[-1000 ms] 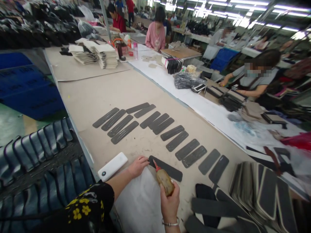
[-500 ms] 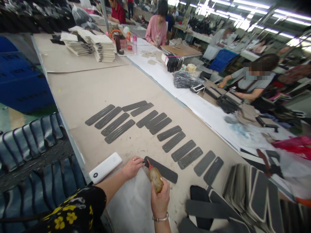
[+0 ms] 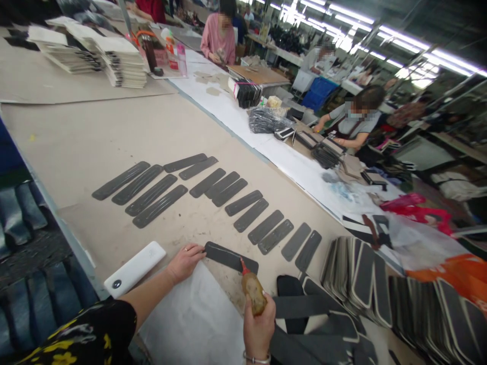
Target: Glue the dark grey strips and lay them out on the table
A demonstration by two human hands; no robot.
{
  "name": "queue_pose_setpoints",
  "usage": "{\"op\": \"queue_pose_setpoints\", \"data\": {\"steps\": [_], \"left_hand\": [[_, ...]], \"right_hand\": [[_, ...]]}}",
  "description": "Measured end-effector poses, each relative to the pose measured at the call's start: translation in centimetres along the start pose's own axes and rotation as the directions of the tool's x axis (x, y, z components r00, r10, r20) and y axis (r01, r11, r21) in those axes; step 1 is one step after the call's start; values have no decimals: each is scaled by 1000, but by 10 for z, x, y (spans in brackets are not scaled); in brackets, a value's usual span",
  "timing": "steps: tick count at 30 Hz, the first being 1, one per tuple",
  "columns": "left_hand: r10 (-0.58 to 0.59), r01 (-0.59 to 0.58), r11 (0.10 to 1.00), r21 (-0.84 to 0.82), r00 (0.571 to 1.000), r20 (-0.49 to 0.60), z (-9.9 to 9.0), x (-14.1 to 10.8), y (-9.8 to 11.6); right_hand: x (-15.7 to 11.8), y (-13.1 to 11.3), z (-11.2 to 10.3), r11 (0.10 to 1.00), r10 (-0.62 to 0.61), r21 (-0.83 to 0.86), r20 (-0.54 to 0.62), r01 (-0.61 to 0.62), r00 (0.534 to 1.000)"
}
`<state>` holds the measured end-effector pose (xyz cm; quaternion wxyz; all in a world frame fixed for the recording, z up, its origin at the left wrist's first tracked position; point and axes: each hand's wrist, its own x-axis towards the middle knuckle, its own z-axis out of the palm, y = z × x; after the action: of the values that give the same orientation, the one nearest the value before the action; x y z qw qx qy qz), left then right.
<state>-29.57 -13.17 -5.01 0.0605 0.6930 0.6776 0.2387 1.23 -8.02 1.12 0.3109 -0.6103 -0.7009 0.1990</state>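
Observation:
A squeeze bottle (image 3: 253, 294), amber with a red nozzle, is gripped in my right hand (image 3: 259, 324). Its tip points at the right part of a dark grey rounded strip (image 3: 224, 255) on the table. A thin shiny line of what looks like glue runs along this strip. My left hand (image 3: 187, 262) holds the strip's left end, fingertips pressed together on it. Beyond it, similar strips (image 3: 239, 187) lie in slanted rows, several with glossy streaks. Translucent sheeting (image 3: 190, 314) lies between my forearms.
A white power bank (image 3: 135, 268) lies left of my left hand. Stacked strips (image 3: 361, 274) and loose dark pieces (image 3: 304, 309) are on the right. Pale stacks (image 3: 122, 61) and bottles (image 3: 171, 53) stand at the back. Co-workers (image 3: 357, 121) sit across the table.
My right hand has moved the bottle's nozzle from the strip's left end toward its right end, leaving a shiny line. My left hand stays at the left end. The camera view has shifted right.

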Motion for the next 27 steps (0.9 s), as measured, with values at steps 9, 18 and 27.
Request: {"op": "queue_pose_setpoints", "data": {"steps": [9,18,27], "left_hand": [[-7,7,1000,-19,1000,14,-1,0,0],[-24,24,999,-30,1000,13,-3,0,2],[-13,13,999,-39,1000,10,0,-1,0]], "right_hand": [[-2,13,-27,986,160,-39,-97,-164,982],[-19,-44,17,992,-25,124,86,15,996],[-17,-40,32,992,-71,108,89,61,993]]}}
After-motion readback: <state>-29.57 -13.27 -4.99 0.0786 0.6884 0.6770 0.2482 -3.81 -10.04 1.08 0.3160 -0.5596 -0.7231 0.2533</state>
